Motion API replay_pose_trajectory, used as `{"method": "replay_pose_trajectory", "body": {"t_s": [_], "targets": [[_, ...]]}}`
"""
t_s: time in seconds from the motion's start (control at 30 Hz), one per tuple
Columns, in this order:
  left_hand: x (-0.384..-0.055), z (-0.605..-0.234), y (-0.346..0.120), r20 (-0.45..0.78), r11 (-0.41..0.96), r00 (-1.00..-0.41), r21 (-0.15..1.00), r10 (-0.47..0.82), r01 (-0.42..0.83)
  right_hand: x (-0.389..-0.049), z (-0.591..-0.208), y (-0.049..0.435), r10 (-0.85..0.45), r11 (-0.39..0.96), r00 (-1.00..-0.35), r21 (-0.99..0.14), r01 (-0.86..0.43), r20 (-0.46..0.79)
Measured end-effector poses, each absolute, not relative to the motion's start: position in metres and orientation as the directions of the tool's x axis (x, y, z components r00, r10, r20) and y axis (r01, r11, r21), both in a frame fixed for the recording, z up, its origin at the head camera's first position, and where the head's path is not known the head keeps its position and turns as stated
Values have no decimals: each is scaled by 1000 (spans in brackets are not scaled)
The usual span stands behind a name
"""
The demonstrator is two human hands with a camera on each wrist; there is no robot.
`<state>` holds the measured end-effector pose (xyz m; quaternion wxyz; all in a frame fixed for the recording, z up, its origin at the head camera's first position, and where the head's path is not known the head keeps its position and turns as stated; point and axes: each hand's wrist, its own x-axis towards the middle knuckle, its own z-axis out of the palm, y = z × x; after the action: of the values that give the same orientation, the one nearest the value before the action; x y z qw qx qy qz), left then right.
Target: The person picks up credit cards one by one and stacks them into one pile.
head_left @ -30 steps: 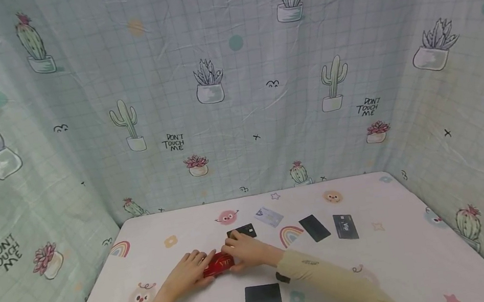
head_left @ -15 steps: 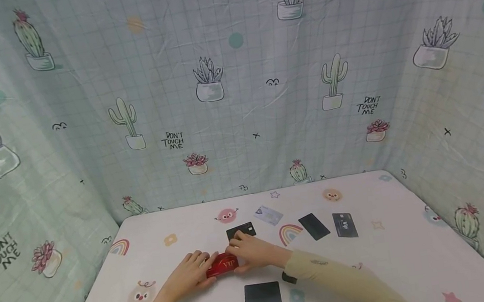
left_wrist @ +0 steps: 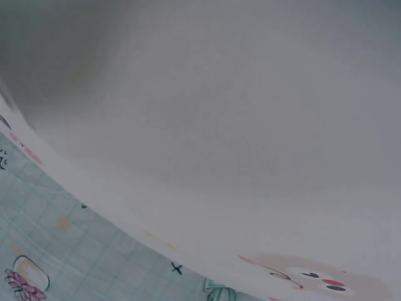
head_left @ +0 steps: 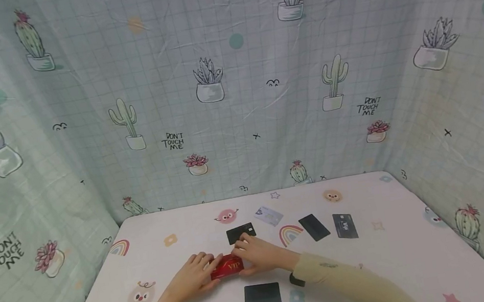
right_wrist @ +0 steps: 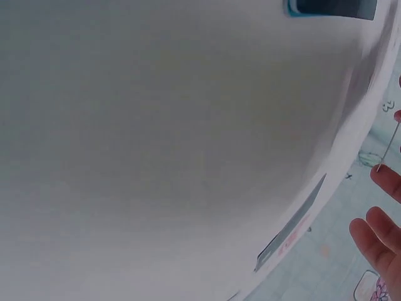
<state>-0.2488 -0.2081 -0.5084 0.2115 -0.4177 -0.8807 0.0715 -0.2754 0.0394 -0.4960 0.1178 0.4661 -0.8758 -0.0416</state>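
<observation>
A red card (head_left: 230, 265) with gold "VIP" lettering is held between both hands above the table and looks bowed. The left hand (head_left: 196, 275) grips its left end, the right hand (head_left: 256, 254) its right end; the fingers cover both ends. Just behind the right fingers lies a black card (head_left: 240, 232) with a chip. In front of the hands is a plain black card (head_left: 262, 296). The right wrist view shows a few right fingertips (right_wrist: 373, 241) at the edge and a thin card edge against one finger. The left wrist view shows no hand.
Further back lies a pale card (head_left: 268, 216). To the right are a dark card (head_left: 314, 227) and a grey "Vip" card (head_left: 345, 225). A small dark object (head_left: 297, 280) shows beside the right sleeve. Patterned cloth (head_left: 242, 120) hangs behind the white table (head_left: 379, 271).
Both hands and the red card have shifted slightly right and nearer, and more of the card's face shows between the fingers. The cards on the table have not moved.
</observation>
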Motion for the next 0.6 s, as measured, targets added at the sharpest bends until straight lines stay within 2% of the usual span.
{"method": "replay_pose_trajectory", "body": {"t_s": [0.27, 0.6], "targets": [[-245, -507, -201, 313, 648, -569, -305, 760, 698, -269, -493, 46, -833, 551, -525, 189, -813, 175], [-244, -505, -194, 355, 617, -511, -336, 783, 711, -263, -489, 54, -827, 562, -537, 201, -802, 168]]}}
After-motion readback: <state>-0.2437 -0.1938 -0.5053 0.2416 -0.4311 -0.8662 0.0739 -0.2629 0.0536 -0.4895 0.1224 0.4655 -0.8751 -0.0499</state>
